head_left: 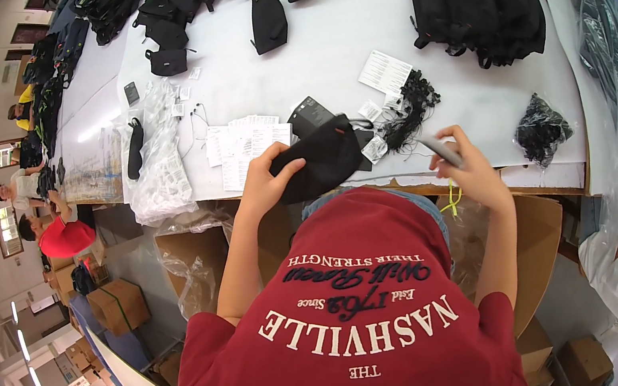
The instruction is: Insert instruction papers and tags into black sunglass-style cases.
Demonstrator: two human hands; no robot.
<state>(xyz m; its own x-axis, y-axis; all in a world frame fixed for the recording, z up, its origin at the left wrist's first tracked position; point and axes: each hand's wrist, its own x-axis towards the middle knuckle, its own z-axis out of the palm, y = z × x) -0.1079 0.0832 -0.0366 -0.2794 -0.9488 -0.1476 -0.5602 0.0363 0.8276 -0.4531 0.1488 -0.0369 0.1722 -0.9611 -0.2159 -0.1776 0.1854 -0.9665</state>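
Note:
My left hand [271,175] pinches the near left edge of a small black fabric pouch [322,161], thumb on top. At the table's front edge, the pouch partly covers black printed cards [309,116]. My right hand [470,170] is raised to the right, apart from the pouch. Its fingers are closed round a slim grey handheld tool [443,150] whose exact kind I cannot make out. Below that hand hangs a yellow cord [451,199]. Between the hands, beyond the pouch, lie a tangled bunch of black strings [412,112] and small white tags [374,148].
White label sheets [240,146] and crumpled clear plastic [160,161] lie left on the white table [333,43]. Black pouches [269,23] and stacked black bags [479,14] lie farther back. A bag of black strings [543,131] sits right. An open carton [533,245] stands below the edge.

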